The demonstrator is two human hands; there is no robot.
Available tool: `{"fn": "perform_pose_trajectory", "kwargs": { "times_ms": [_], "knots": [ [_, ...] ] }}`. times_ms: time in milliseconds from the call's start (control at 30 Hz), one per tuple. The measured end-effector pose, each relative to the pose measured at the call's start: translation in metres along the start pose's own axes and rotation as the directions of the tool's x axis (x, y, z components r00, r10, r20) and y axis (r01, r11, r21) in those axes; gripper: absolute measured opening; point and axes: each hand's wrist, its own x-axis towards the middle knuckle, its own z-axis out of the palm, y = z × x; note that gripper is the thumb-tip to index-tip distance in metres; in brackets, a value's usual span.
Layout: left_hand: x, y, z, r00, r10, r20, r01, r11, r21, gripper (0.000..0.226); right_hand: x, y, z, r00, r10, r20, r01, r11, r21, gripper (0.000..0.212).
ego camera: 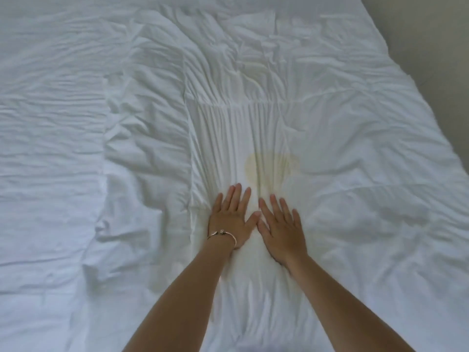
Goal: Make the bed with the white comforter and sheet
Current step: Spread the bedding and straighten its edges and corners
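Observation:
A wrinkled white comforter (342, 153) covers the middle and right of the bed. The flatter white sheet (48, 153) shows along the left. My left hand (232, 215), with a bracelet on the wrist, lies flat on the comforter with straight fingers. My right hand (281, 226) presses flat beside it, the thumbs almost touching. Fine straight creases run away from both hands. A pale yellow stain (271, 166) sits on the fabric just beyond my fingertips.
The comforter's left edge (105, 174) runs down the bed as a puffy ridge. At the top right, the bed's edge (396, 59) meets a grey floor (436, 34).

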Motion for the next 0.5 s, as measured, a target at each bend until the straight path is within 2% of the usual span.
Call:
{"fn": "perform_pose_trajectory", "kwargs": {
  "times_ms": [167, 300, 400, 500],
  "knots": [
    [-0.091, 0.002, 0.028, 0.999, 0.005, 0.037, -0.007, 0.999, 0.042, 0.062, -0.08, 0.001, 0.024, 0.996, 0.001, 0.086, 0.003, 0.999, -0.04, 0.058],
    [-0.142, 0.006, 0.039, 0.998, -0.06, 0.034, 0.059, 0.998, 0.03, 0.056, -0.116, -0.004, 0.03, 0.991, 0.02, 0.132, -0.016, 0.999, -0.031, 0.057],
    [-0.175, 0.013, 0.042, 0.995, -0.095, 0.036, 0.096, 0.995, -0.021, 0.054, -0.143, -0.014, 0.032, 0.988, 0.052, 0.143, -0.049, 0.998, -0.029, 0.07],
    [-0.211, 0.009, 0.036, 0.997, -0.076, 0.034, 0.077, 0.996, -0.039, 0.054, -0.17, -0.025, 0.032, 0.986, 0.079, 0.148, -0.081, 0.997, 0.011, 0.055]
  ]
}}
